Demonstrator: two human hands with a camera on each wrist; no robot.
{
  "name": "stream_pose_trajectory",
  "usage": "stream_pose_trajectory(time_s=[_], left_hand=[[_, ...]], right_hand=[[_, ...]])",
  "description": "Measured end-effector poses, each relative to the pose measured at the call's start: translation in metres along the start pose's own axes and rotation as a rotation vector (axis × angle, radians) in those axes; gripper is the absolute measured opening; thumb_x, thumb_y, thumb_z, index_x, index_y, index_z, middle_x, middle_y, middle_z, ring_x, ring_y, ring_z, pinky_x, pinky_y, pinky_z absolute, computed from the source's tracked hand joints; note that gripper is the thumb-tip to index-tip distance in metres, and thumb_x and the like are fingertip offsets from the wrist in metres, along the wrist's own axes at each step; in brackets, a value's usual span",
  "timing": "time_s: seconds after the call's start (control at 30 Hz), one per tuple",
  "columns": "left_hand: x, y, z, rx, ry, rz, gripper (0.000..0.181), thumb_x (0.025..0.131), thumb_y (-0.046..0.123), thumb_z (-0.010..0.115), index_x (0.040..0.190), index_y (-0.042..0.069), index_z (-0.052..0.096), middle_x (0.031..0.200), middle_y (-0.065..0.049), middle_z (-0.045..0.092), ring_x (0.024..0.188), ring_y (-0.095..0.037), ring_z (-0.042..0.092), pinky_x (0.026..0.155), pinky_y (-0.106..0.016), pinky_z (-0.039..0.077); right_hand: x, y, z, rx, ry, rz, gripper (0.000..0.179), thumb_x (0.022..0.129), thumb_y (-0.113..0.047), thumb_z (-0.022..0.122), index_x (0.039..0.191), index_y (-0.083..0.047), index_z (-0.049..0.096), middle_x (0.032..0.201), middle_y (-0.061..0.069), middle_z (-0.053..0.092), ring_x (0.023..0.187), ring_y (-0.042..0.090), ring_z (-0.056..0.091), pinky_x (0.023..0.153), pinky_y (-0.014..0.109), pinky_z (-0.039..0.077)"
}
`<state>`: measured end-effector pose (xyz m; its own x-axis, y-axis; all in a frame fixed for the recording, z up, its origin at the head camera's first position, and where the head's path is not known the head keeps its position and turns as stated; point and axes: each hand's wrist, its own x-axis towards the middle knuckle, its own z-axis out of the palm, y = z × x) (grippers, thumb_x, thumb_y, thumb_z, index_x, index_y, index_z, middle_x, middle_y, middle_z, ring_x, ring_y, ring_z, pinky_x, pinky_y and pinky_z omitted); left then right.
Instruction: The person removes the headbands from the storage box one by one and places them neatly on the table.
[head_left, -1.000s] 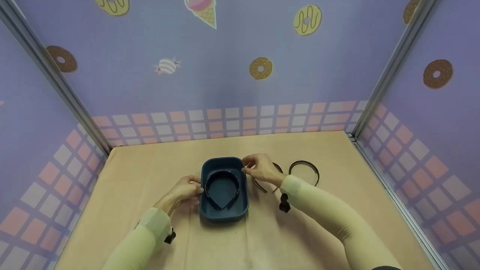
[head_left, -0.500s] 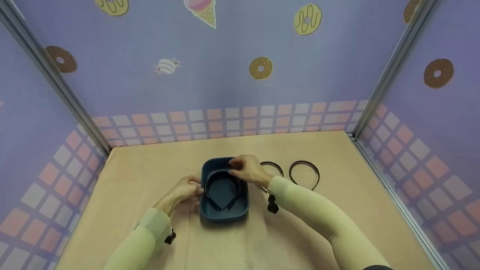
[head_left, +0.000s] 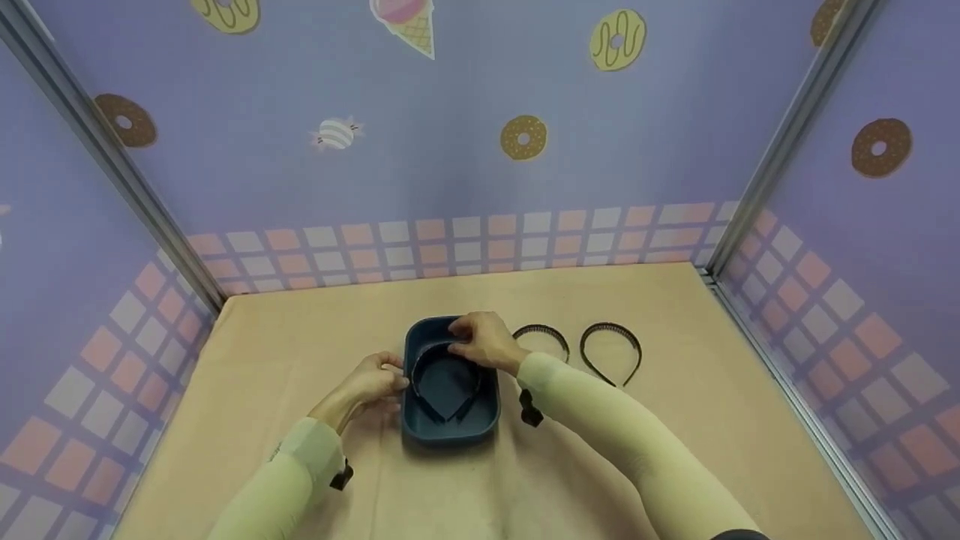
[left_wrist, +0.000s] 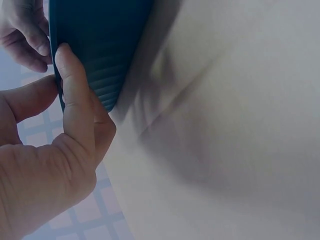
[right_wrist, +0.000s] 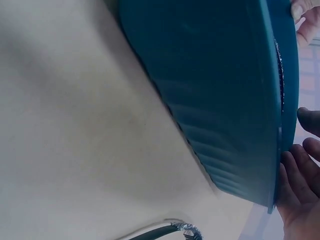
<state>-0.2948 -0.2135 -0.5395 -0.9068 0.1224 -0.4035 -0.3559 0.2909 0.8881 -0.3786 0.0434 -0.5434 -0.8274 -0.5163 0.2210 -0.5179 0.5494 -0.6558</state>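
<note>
A dark blue plastic bin (head_left: 451, 433) stands on the table with a black headband (head_left: 429, 411) inside it. At the bin's left rim my left hand (head_left: 375, 379) pinches the edge, thumb on one side and fingers on the other, as the left wrist view also shows. My right hand (head_left: 487, 343) reaches over the right rim near the top of the headband. In the right wrist view, the thumb of my right hand (right_wrist: 302, 180) is apart from its fingers, with nothing between them; a sparkly stretch of the headband (right_wrist: 280, 75) shows past the rim.
To the right of the bin lie two more black headbands, a nearer one (head_left: 541, 328) partly hidden by my right arm and a farther one (head_left: 640, 352). Patterned purple walls (head_left: 450, 180) enclose the table (head_left: 300, 322) at the back and sides.
From the bin's right rim my right hand has moved left, over the inside of the bin to the headband's top. My left hand keeps its hold on the rim.
</note>
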Motion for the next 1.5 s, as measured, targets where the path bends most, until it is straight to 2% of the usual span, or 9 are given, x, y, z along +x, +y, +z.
stream_pose_trajectory(time_s=[0.3, 0.5, 0.73, 1.2, 1.5], left_hand=[[-0.001, 0.0, 0.0, 0.009, 0.002, -0.008, 0.042, 0.098, 0.001, 0.067, 0.138, 0.0, 0.054, 0.114, -0.008, 0.064, 0.102, -0.023, 0.07, 0.073, -0.036, 0.065], [-0.002, 0.001, -0.001, 0.01, 0.003, -0.019, 0.037, 0.101, 0.002, 0.067, 0.136, 0.002, 0.056, 0.117, -0.01, 0.065, 0.098, -0.023, 0.071, 0.082, -0.042, 0.067], [-0.002, 0.002, 0.0, 0.011, 0.001, -0.012, 0.037, 0.1, 0.001, 0.067, 0.135, 0.001, 0.056, 0.115, -0.007, 0.063, 0.097, -0.021, 0.069, 0.083, -0.044, 0.068], [-0.002, 0.001, 0.002, 0.004, 0.019, -0.009, 0.038, 0.1, 0.001, 0.067, 0.136, 0.0, 0.057, 0.124, -0.012, 0.064, 0.102, -0.023, 0.07, 0.076, -0.038, 0.067], [-0.002, 0.0, 0.001, 0.005, 0.009, -0.012, 0.039, 0.1, 0.0, 0.067, 0.138, 0.0, 0.056, 0.114, -0.008, 0.064, 0.096, -0.021, 0.069, 0.071, -0.034, 0.066]], right_hand=[[0.007, -0.005, 0.009, -0.099, -0.034, -0.005, 0.034, 0.098, -0.015, 0.086, 0.128, 0.0, 0.081, 0.124, 0.018, 0.083, 0.115, 0.033, 0.08, 0.105, 0.048, 0.065], [0.01, -0.004, 0.015, -0.105, -0.042, 0.011, 0.033, 0.099, -0.016, 0.085, 0.129, -0.002, 0.081, 0.124, 0.017, 0.083, 0.115, 0.032, 0.08, 0.104, 0.047, 0.066], [0.013, -0.005, 0.019, -0.131, -0.037, 0.044, 0.031, 0.099, -0.013, 0.084, 0.129, -0.003, 0.081, 0.123, 0.017, 0.082, 0.113, 0.032, 0.08, 0.101, 0.047, 0.066], [0.015, -0.004, 0.025, -0.175, -0.018, 0.111, 0.025, 0.097, -0.006, 0.08, 0.122, -0.007, 0.085, 0.122, 0.014, 0.083, 0.119, 0.031, 0.078, 0.108, 0.049, 0.063], [0.014, -0.005, 0.028, -0.199, -0.015, 0.116, 0.017, 0.099, -0.017, 0.086, 0.114, -0.01, 0.087, 0.116, 0.009, 0.085, 0.113, 0.029, 0.08, 0.102, 0.046, 0.066]])
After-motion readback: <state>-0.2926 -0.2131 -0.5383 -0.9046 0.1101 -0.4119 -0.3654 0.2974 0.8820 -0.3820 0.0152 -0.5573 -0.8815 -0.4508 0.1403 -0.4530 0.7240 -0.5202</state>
